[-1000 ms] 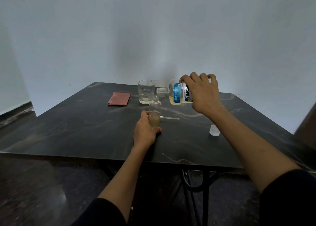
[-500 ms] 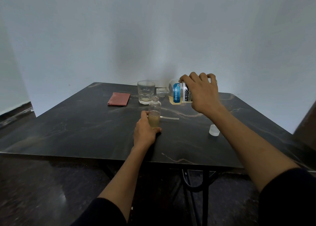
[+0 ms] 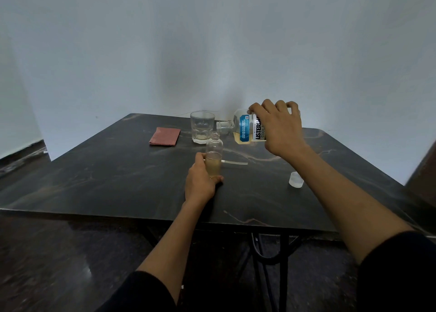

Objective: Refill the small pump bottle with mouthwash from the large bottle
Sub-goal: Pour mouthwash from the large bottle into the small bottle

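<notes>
The small clear bottle stands upright on the dark table, uncapped and about half full of pale yellow liquid. My left hand grips its lower part. My right hand holds the large mouthwash bottle tipped on its side, its open neck pointing left just above the small bottle's mouth. A little yellow liquid lies in the large bottle's low side. No stream is visible. The pump's thin tube lies on the table behind the small bottle.
A drinking glass stands behind the small bottle, with a folded red cloth to its left. A small translucent cap sits on the table at right. The table's front edge runs just below my left wrist.
The large bottle has stayed tipped over the small bottle with barely any shift. Both hands keep their grips.
</notes>
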